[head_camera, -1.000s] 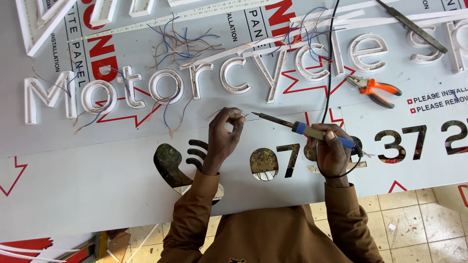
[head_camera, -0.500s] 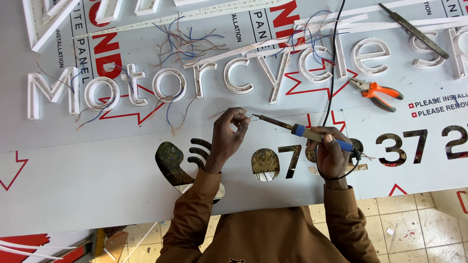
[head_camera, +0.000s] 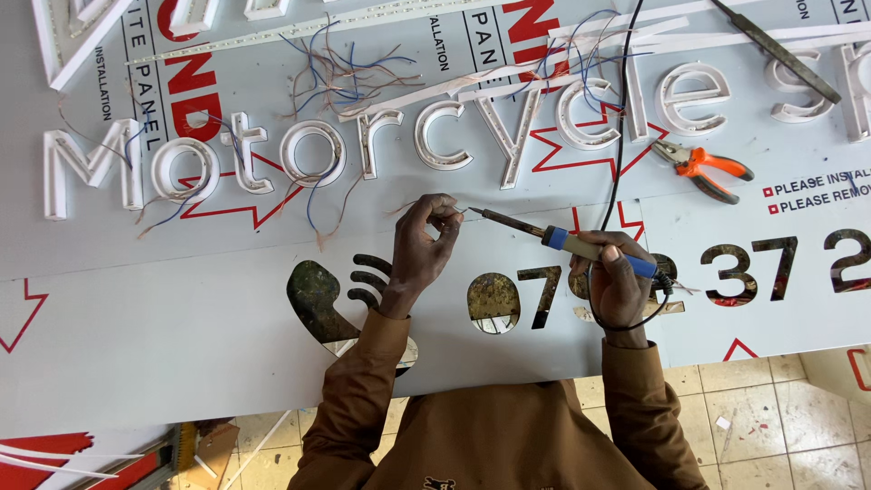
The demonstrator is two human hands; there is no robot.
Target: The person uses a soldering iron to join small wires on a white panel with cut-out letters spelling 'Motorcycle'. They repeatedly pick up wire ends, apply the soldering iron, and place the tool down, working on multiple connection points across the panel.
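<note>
Copper-coloured strands of a thin wire sit pinched between thumb and fingertips of the left hand, held just above the grey sign panel that covers the table, below the row of white channel letters. The right hand is closed around the blue-and-yellow handle of a soldering iron, whose dark tip points left and ends just beside the pinched wire end, nearly touching it. The two hands stand apart, joined only by that meeting point.

Doing this joint well seems to call for a steady left pinch, fingertips kept back from the hot tip, and the iron laid flat against the bare strands rather than poked at them. The iron's black cord runs up across the panel; it should stay slack. Orange-handled pliers lie well off to the right, and loose blue and red wires trail among the letters.
</note>
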